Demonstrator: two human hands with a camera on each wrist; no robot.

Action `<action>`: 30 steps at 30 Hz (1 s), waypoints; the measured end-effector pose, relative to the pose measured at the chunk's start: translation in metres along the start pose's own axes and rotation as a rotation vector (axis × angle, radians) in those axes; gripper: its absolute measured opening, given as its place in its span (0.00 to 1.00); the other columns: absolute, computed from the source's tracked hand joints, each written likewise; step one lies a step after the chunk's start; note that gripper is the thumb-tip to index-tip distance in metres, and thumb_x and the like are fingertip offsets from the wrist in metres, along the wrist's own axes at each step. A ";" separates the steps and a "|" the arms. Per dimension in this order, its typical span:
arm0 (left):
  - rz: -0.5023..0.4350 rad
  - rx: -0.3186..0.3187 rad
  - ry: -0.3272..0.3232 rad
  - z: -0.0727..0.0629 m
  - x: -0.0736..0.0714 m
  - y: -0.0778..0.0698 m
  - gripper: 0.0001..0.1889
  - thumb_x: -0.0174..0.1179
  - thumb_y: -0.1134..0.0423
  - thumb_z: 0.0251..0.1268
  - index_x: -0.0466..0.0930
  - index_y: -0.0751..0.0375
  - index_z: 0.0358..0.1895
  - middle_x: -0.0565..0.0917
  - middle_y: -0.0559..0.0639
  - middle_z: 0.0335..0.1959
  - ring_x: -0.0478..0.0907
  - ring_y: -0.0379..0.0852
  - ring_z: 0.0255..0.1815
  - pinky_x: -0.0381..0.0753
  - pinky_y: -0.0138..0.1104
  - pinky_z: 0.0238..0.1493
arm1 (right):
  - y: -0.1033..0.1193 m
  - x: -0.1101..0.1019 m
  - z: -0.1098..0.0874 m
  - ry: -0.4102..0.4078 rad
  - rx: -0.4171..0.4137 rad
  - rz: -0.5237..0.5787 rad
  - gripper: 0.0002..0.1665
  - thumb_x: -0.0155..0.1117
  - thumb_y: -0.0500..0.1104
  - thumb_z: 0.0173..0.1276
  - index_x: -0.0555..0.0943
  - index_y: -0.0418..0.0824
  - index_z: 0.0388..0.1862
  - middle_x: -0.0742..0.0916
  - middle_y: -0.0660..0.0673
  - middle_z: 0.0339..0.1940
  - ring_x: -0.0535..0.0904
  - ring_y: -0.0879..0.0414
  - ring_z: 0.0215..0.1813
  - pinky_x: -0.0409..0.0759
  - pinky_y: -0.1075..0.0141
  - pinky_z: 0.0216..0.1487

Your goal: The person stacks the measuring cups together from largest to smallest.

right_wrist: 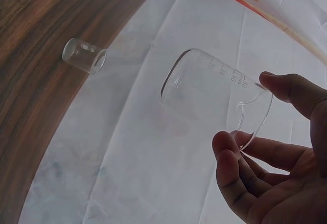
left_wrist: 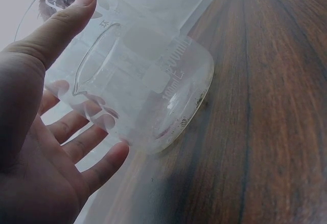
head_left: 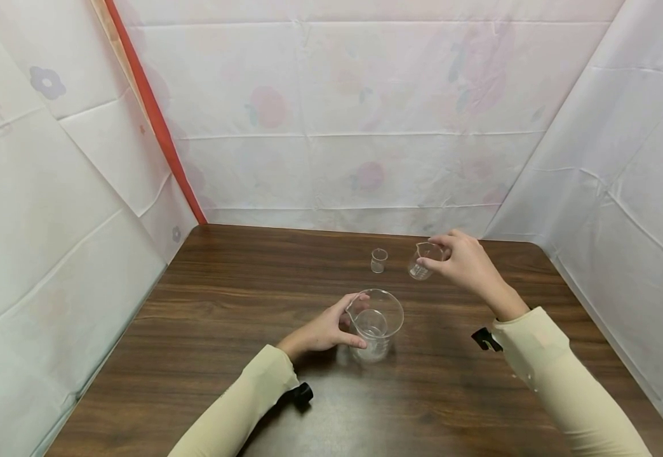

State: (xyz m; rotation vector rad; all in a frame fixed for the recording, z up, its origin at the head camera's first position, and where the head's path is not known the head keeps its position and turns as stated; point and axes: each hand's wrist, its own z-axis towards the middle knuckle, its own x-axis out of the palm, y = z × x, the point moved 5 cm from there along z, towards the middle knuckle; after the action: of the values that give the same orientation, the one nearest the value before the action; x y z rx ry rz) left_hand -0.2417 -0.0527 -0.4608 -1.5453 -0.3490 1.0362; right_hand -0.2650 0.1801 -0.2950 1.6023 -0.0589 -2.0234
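A large clear glass beaker (head_left: pixel 393 314) stands on the table, with a smaller spouted beaker (left_wrist: pixel 130 75) nested inside it. My left hand (head_left: pixel 326 327) holds the large beaker from its left side, thumb at the near wall and fingers round the far one. Farther back and to the right, my right hand (head_left: pixel 467 261) pinches a graduated glass beaker (right_wrist: pixel 214 88) by its rim between thumb and fingers. That beaker tilts in the head view and looks see-through, with nothing visible in it. To its left a tiny glass beaker (head_left: pixel 378 261) stands upright.
The brown wood-grain table (head_left: pixel 206 317) ends at a back edge just behind the tiny beaker. White printed sheets (head_left: pixel 331 114) hang behind it and on both sides, and a red strip (head_left: pixel 160 120) runs down the left back corner.
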 end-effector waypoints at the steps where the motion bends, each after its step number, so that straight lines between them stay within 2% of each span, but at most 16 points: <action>1: -0.002 0.001 0.000 0.000 0.000 0.000 0.47 0.74 0.58 0.52 0.55 0.57 0.74 0.68 0.57 0.71 0.77 0.50 0.58 0.73 0.37 0.58 | 0.001 0.000 0.000 -0.002 -0.002 0.002 0.28 0.73 0.49 0.59 0.82 0.30 0.50 0.81 0.40 0.35 0.76 0.48 0.37 0.72 0.56 0.40; 9: -0.002 0.005 0.001 0.000 0.000 0.000 0.48 0.74 0.58 0.53 0.54 0.59 0.74 0.66 0.57 0.73 0.73 0.52 0.65 0.73 0.41 0.60 | 0.007 0.000 -0.002 0.009 -0.009 0.022 0.28 0.73 0.49 0.59 0.82 0.30 0.51 0.82 0.39 0.37 0.77 0.50 0.36 0.73 0.57 0.40; 19: -0.010 -0.003 -0.003 0.000 0.000 -0.001 0.48 0.74 0.59 0.52 0.55 0.59 0.74 0.68 0.52 0.72 0.75 0.52 0.62 0.73 0.41 0.58 | 0.019 0.001 -0.006 0.017 -0.038 0.053 0.28 0.73 0.48 0.59 0.82 0.31 0.53 0.83 0.38 0.38 0.79 0.51 0.34 0.75 0.59 0.39; 26: -0.011 -0.008 0.003 0.000 0.000 0.000 0.48 0.74 0.57 0.53 0.54 0.59 0.75 0.67 0.52 0.73 0.77 0.54 0.57 0.73 0.46 0.59 | 0.025 0.003 -0.008 0.040 -0.035 0.060 0.29 0.73 0.50 0.60 0.81 0.33 0.54 0.83 0.38 0.42 0.79 0.54 0.33 0.77 0.56 0.40; 30: -0.010 -0.005 0.005 0.000 0.000 0.000 0.48 0.74 0.58 0.53 0.53 0.60 0.75 0.68 0.55 0.72 0.78 0.53 0.57 0.72 0.44 0.59 | 0.028 0.003 -0.009 0.035 -0.052 0.050 0.28 0.73 0.50 0.60 0.82 0.33 0.54 0.83 0.39 0.40 0.78 0.57 0.32 0.77 0.57 0.40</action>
State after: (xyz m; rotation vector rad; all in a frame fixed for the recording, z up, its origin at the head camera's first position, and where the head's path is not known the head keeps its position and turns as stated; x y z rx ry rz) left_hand -0.2417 -0.0521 -0.4610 -1.5486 -0.3557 1.0240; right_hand -0.2459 0.1575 -0.2901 1.5872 -0.0329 -1.9429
